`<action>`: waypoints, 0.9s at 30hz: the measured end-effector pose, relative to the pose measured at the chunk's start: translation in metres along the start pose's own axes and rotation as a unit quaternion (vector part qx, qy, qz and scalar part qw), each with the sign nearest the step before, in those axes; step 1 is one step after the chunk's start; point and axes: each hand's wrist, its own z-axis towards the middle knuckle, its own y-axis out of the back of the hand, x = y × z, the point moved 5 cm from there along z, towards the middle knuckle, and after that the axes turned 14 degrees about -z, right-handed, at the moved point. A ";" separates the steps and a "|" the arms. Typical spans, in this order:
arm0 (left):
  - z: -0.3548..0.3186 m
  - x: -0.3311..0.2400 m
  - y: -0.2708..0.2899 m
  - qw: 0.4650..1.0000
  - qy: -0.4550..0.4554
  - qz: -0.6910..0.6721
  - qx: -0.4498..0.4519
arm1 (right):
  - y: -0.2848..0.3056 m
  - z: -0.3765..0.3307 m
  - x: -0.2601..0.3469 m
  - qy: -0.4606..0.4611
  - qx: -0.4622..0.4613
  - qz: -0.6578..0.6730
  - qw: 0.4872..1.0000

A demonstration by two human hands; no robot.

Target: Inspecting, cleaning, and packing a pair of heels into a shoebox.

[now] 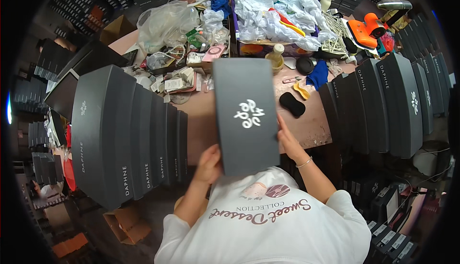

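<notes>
A dark grey shoebox point(235, 144) with a white printed mark on its lid is held up in front of my chest, its long side running away from me. My left hand point(209, 164) grips its near left edge, with the fingers partly hidden and a little blurred. On the right edge, my right hand point(289, 139) presses with its fingers along the side; a thin bracelet circles that wrist. Between them the lid looks closed, so what lies inside is hidden.
Tall stacks of dark shoeboxes stand at the left point(108, 134) and the right point(383, 106) of the pink table point(306, 125). At the back are a bin of crumpled white paper point(273, 15), a bottle point(275, 58), an orange tool point(366, 29) and a black insole-like pad point(292, 104).
</notes>
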 end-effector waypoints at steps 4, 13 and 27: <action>0.031 0.033 0.043 0.823 -0.149 0.548 -0.015 | -0.001 0.014 -0.001 -0.048 -0.048 -0.140 0.988; 0.068 0.034 0.122 0.868 -0.060 0.474 -0.134 | -0.051 0.067 -0.092 -0.072 -0.042 -0.270 0.959; 0.100 -0.005 0.023 0.990 0.002 0.134 0.038 | 0.000 -0.005 0.070 0.166 -0.086 -0.162 0.969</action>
